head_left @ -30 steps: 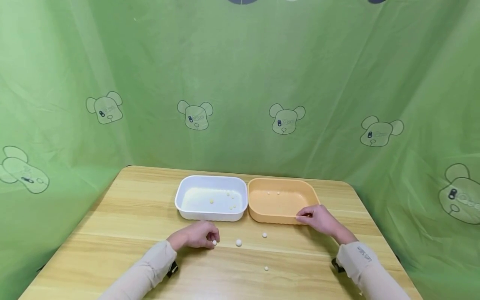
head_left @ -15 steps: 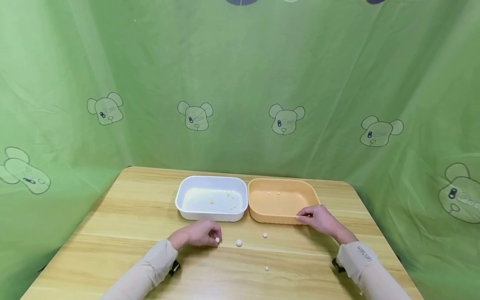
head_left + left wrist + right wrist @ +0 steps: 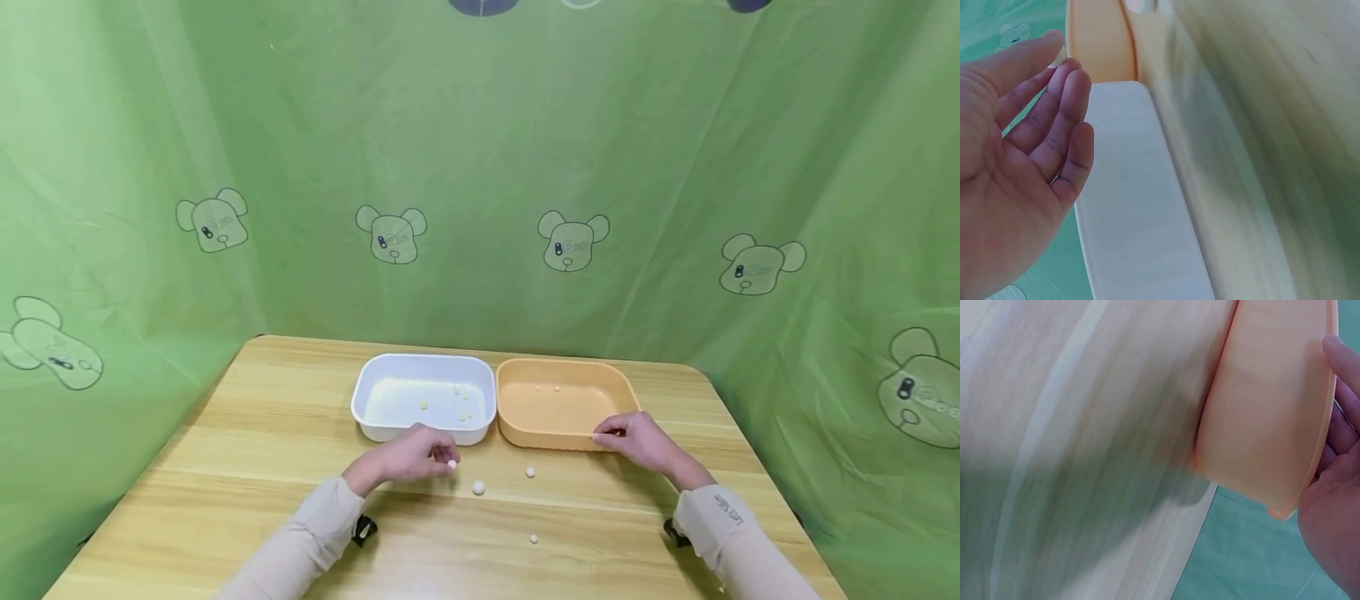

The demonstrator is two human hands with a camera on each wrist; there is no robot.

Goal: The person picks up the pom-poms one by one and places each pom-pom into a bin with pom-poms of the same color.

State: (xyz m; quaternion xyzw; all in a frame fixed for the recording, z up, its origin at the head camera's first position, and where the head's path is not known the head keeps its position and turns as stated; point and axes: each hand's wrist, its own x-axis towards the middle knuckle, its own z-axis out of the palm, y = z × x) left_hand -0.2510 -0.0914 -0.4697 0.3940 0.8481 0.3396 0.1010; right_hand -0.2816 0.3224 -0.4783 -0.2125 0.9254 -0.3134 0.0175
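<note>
My left hand (image 3: pixel 447 460) pinches a small white ball (image 3: pixel 452 464) just above the wooden table (image 3: pixel 225 475), close to the front wall of the white tray (image 3: pixel 420 360). In the left wrist view that hand's fingers (image 3: pixel 1066 119) hover beside the white tray's wall (image 3: pixel 1135 212). My right hand (image 3: pixel 604 434) grips the front rim of the orange tray (image 3: pixel 525 433); its fingers (image 3: pixel 1342 394) curl over that rim (image 3: pixel 1272 425). Several small pale balls lie in the white tray, two in the orange one.
Three loose white balls lie on the table in front of the trays: one (image 3: pixel 478 488) near my left hand, one (image 3: pixel 530 472) below the orange tray, one (image 3: pixel 533 539) nearer to me. Green cloth surrounds the table on all sides.
My left hand has lifted the small ball off the table and carried it right and forward toward the white tray. The right hand has stayed on the orange tray's rim.
</note>
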